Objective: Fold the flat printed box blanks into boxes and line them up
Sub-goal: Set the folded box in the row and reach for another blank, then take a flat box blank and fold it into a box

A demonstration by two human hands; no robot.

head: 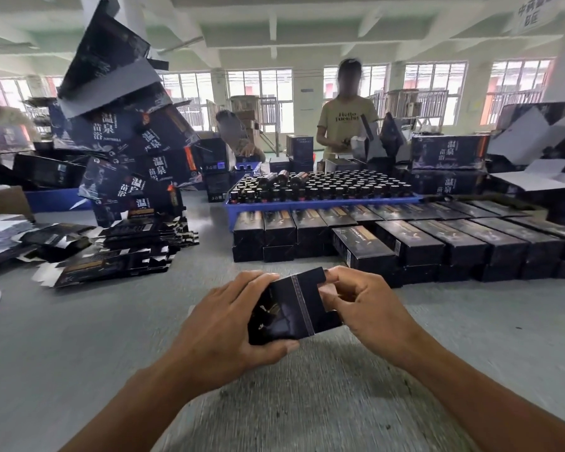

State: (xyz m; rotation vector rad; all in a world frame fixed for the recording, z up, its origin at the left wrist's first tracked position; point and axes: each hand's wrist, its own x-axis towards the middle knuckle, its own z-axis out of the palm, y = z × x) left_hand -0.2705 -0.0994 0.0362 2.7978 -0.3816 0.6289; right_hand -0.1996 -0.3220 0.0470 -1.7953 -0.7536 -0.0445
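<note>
Head cam: both hands are on one dark box, held just above the grey table right in front of the person; left hand grips its left end, right hand pinches the flap on the right end, folded boxes sit lined up behind, flat blanks piled off to the left

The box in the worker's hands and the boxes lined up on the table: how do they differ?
The held box is gripped by the left hand and right hand, its end flaps unclosed; the lined-up boxes lie closed in rows on the table. Both share dark printed card.
</note>
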